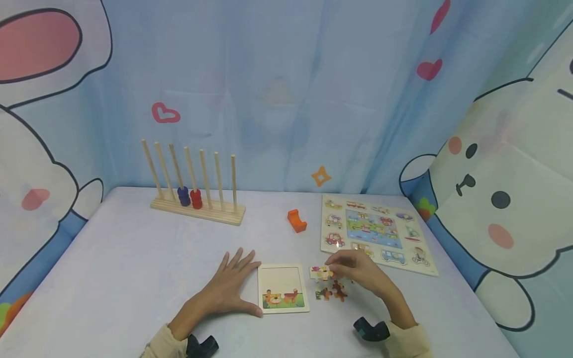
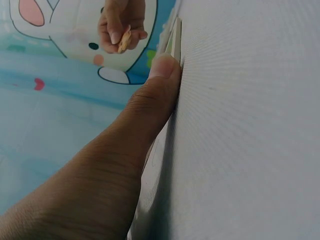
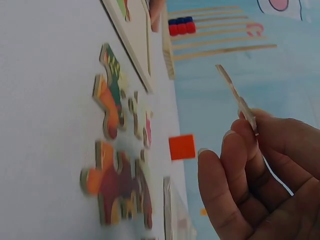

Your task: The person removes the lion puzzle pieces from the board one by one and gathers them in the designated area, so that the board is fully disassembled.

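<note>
A small square wooden puzzle tray point(image 1: 283, 310) lies on the table, its lower part filled with pieces showing animals on grass. My left hand point(image 1: 228, 291) is spread flat beside it, thumb at the lower left corner and fingertips near the upper left one. In the left wrist view the thumb point(image 2: 155, 95) presses at the tray's edge. My right hand point(image 1: 362, 271) pinches a thin jigsaw piece point(image 3: 239, 100), seen edge-on in the right wrist view, raised above the table. Several loose jigsaw pieces point(image 3: 117, 185) lie beneath that hand, right of the tray.
A wooden peg rack point(image 1: 215, 213) with blue and red beads stands at the back left. An orange block point(image 1: 296, 221) lies behind the tray. To the right lies a larger picture puzzle board point(image 1: 333, 201) with vehicles. A patterned curtain point(image 1: 277, 99) hangs behind the table.
</note>
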`<state>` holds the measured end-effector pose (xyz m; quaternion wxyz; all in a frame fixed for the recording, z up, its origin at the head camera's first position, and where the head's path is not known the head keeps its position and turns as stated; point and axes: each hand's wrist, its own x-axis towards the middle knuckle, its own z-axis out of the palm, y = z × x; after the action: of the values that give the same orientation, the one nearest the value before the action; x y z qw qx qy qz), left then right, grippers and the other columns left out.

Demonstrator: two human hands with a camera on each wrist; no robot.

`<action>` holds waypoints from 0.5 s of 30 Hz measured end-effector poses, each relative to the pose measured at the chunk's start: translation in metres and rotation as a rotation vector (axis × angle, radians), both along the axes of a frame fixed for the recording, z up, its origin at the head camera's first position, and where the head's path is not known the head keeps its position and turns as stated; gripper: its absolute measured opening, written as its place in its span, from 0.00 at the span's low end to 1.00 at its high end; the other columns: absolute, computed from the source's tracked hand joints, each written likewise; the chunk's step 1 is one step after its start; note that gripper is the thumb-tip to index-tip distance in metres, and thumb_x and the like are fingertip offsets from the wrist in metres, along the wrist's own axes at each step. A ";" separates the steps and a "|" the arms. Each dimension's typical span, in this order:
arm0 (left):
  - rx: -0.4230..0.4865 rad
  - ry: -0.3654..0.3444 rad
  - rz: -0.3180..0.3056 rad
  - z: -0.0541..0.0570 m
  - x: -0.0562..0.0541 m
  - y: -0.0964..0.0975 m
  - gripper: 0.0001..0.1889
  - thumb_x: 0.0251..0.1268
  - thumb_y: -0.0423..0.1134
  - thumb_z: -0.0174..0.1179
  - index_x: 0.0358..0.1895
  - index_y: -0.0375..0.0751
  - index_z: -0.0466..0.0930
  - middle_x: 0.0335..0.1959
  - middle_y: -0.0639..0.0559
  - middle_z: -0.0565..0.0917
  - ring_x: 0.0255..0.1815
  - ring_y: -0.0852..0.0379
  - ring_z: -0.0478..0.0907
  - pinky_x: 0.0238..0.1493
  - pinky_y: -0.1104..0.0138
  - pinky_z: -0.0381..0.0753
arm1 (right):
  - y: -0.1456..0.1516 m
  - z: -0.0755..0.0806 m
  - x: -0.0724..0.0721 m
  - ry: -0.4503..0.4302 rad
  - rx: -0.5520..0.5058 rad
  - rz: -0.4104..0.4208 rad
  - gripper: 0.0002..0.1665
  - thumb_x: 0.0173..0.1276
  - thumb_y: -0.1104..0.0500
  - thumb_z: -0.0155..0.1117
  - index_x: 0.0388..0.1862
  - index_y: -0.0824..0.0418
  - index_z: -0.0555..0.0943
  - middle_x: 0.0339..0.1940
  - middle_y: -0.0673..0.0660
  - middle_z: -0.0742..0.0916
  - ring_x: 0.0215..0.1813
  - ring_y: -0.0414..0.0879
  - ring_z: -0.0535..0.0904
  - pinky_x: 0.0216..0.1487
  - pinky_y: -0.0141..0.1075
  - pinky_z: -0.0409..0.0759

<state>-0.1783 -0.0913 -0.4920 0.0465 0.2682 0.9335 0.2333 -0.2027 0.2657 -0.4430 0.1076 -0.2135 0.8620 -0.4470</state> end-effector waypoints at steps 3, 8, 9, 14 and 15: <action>0.009 -0.004 0.000 0.001 0.000 0.000 0.60 0.32 0.77 0.65 0.73 0.49 0.60 0.77 0.48 0.53 0.78 0.41 0.38 0.73 0.41 0.31 | 0.013 -0.001 0.004 -0.019 -0.037 -0.028 0.13 0.69 0.54 0.62 0.45 0.63 0.83 0.43 0.60 0.85 0.39 0.49 0.84 0.43 0.37 0.84; 0.006 -0.004 0.000 -0.001 -0.001 0.000 0.60 0.32 0.78 0.64 0.73 0.50 0.60 0.77 0.48 0.53 0.78 0.42 0.39 0.73 0.41 0.31 | 0.034 0.001 0.010 -0.038 -0.069 -0.111 0.15 0.68 0.55 0.63 0.45 0.64 0.82 0.43 0.61 0.84 0.38 0.48 0.84 0.42 0.38 0.85; 0.004 -0.004 0.001 -0.002 -0.001 0.000 0.60 0.32 0.78 0.64 0.72 0.50 0.60 0.77 0.48 0.53 0.78 0.42 0.39 0.73 0.41 0.31 | 0.038 0.003 0.011 -0.042 -0.064 -0.129 0.15 0.68 0.54 0.64 0.46 0.64 0.82 0.43 0.61 0.84 0.38 0.47 0.84 0.42 0.37 0.84; 0.000 -0.004 0.005 -0.003 -0.002 0.000 0.60 0.31 0.79 0.64 0.72 0.51 0.60 0.77 0.48 0.53 0.78 0.42 0.39 0.73 0.42 0.31 | 0.053 0.004 0.011 -0.063 0.008 -0.141 0.16 0.69 0.54 0.62 0.46 0.65 0.82 0.39 0.59 0.86 0.39 0.44 0.83 0.42 0.35 0.82; 0.002 -0.004 0.005 -0.003 -0.001 0.000 0.60 0.32 0.78 0.64 0.72 0.51 0.60 0.77 0.48 0.53 0.78 0.42 0.38 0.73 0.42 0.31 | 0.056 0.004 0.011 -0.074 0.028 -0.135 0.16 0.69 0.53 0.62 0.46 0.65 0.82 0.38 0.58 0.86 0.39 0.44 0.82 0.42 0.34 0.82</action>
<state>-0.1798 -0.0909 -0.4951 0.0476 0.2653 0.9338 0.2351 -0.1921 0.3220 -0.4387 0.1117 -0.1366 0.8760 -0.4489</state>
